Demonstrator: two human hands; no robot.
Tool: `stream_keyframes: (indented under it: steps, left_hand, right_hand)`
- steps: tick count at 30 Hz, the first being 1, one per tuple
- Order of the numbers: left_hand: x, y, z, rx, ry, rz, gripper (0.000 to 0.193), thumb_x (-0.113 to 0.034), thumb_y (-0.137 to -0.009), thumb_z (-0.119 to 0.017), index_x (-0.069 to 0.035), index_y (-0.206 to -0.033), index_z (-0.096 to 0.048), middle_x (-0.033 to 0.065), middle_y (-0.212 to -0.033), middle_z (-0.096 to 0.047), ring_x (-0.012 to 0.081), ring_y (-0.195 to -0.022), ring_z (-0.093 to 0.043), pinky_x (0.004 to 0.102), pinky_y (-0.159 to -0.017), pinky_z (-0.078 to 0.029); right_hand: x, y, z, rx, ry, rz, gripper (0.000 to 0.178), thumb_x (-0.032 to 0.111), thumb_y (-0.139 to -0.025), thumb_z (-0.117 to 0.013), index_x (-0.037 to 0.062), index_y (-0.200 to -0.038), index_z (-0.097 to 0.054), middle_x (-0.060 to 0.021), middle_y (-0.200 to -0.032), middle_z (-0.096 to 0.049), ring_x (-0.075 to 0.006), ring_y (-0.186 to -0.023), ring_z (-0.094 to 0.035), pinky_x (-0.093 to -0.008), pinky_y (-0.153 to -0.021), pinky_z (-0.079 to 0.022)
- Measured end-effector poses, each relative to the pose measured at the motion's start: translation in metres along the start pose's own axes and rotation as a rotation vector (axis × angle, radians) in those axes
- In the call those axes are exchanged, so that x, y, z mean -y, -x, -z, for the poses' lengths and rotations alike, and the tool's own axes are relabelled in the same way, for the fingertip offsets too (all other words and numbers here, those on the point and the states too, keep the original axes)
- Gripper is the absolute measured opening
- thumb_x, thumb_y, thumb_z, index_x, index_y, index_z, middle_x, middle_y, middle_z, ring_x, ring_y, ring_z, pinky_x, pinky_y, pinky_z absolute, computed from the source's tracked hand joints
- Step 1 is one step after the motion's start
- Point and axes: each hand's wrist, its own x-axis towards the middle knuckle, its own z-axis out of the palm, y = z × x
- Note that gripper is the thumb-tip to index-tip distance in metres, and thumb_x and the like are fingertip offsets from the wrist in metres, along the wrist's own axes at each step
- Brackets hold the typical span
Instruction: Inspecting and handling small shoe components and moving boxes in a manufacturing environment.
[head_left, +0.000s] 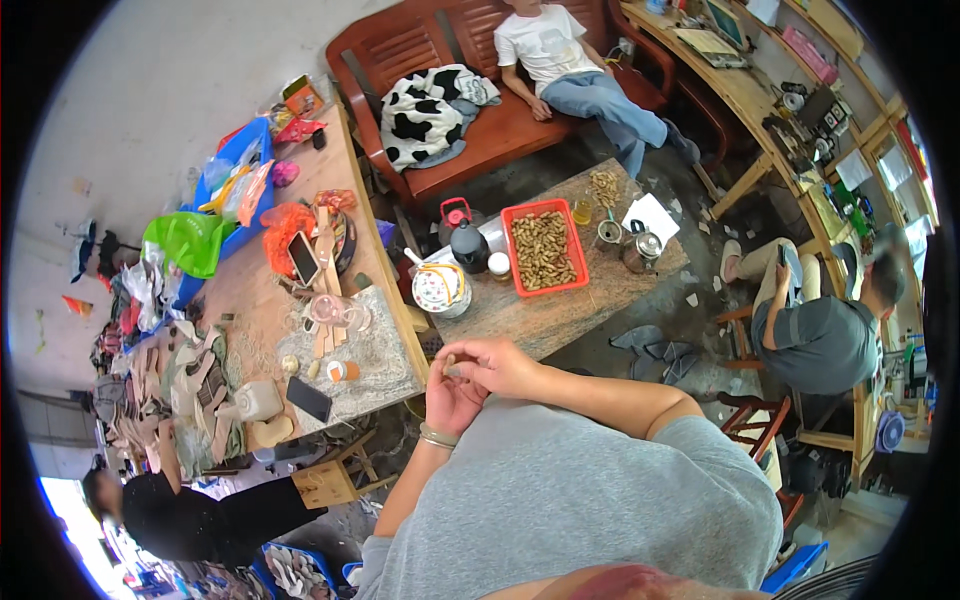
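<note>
You have one tan piece [449, 363], probably a peanut, where your two hands meet in front of your chest. Your right hand [500, 366] pinches it with its fingertips; your left hand [455, 400] is cupped palm up beneath, fingers partly curled, and you cannot tell whether they grip it too. One bracelet [438, 436] circles your left wrist.

Ahead, one tray [552, 291] holds peanuts [545, 248] too many to count, and one small pile [605, 186] lies beyond it. Around it you have one dark jug [469, 248], one white pot [441, 291], one small jar [498, 265] and one kettle [642, 252]. Two phones, one upper [303, 258] and one lower [308, 399], are to your left. Three other people are in the room.

The tray is red, rectangular and open-topped; the peanuts are rough and knobbly; the kettle is rounded and shiny. A plush blanket [418, 120] with black patches lies on the slatted wooden bench [395, 50].

The low table [560, 325] is speckled stone. The workbench [245, 330] is wood, with a grey slab [390, 375]. Pale scraps dot the dark floor [705, 262].
</note>
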Motion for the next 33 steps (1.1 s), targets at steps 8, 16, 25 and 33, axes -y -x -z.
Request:
stream_keyframes:
  steps: [8,16,25,33]
  left_hand:
    - [-0.011,0.052,0.020,0.152,-0.140,-0.055,0.019,-0.024,-0.089,-0.043,-0.009,-0.079,-0.049,0.0000,-0.074,-0.049,0.0104,-0.061,-0.042,0.0245,-0.053,-0.033]
    - [-0.037,0.132,0.055,0.007,-0.542,-0.250,0.014,-0.018,-0.092,-0.042,-0.010,-0.100,-0.051,-0.0004,-0.079,-0.053,0.0082,-0.065,-0.049,0.0205,-0.054,-0.037]
    - [-0.064,0.230,0.125,0.125,-0.566,-0.061,0.027,-0.029,-0.094,-0.046,-0.008,-0.111,-0.051,0.0007,-0.087,-0.052,0.0090,-0.069,-0.049,0.0195,-0.052,-0.033]
    - [-0.085,0.277,0.152,0.185,-0.763,-0.216,0.035,-0.038,-0.098,-0.035,-0.007,-0.087,-0.049,-0.0002,-0.058,-0.041,0.0070,-0.050,-0.035,0.0215,-0.047,-0.027]
  right_hand:
    - [0.009,0.005,-0.034,0.144,-0.472,-0.206,0.031,0.004,-0.093,-0.045,0.0058,-0.124,-0.051,0.0002,-0.078,-0.055,-0.0073,-0.071,-0.058,-0.0222,-0.064,-0.048]
    - [0.022,0.020,-0.124,0.154,-0.463,-0.186,0.030,0.006,-0.093,-0.048,0.0072,-0.123,-0.052,-0.0008,-0.088,-0.055,-0.0073,-0.073,-0.058,-0.0214,-0.063,-0.048]
    - [0.029,0.051,-0.227,0.120,-0.483,-0.280,0.028,0.004,-0.087,-0.057,0.0029,-0.115,-0.055,-0.0021,-0.093,-0.057,-0.0087,-0.082,-0.057,-0.0230,-0.072,-0.048]
    - [0.053,0.061,-0.256,0.362,0.029,-0.175,0.025,0.012,-0.084,-0.061,0.0074,-0.108,-0.066,-0.0024,-0.081,-0.060,-0.0120,-0.073,-0.056,-0.0266,-0.067,-0.044]
